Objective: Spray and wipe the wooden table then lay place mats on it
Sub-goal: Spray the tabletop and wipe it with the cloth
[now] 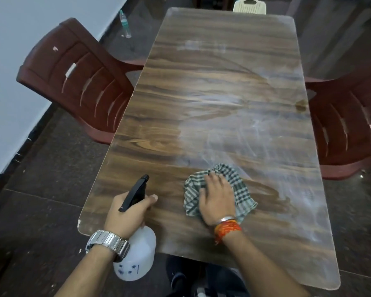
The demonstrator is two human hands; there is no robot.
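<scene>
Now the left grip (126, 213), a bare hand with a steel wristwatch (107, 243), is curled round the neck of a spray bottle (137, 254). The bottle's black trigger head pokes up past the thumb and points away over the wooden worktop (201, 93). Its white translucent body shows at the worktop's near left corner, partly off the edge.

The right grip (217, 196) lies flat with straight fingers, palm down, pressing a crumpled green-and-white checked cloth (240, 189) onto the worktop near its close end. The cloth sticks out round the hand on all sides. Orange threads and a silver bangle (227, 224) circle that wrist.

Whitish streaks and haze cover the middle and right part of the worktop, while the strip along its left side looks darker, with clear grain.

A maroon plastic chair (77, 82) stands at the left side and another maroon chair (347, 129) at the right. A cream chair back (249, 6) shows at the far end. A clear plastic bottle (124, 22) stands on the dark floor (41, 168) by the pale wall (9, 61).
</scene>
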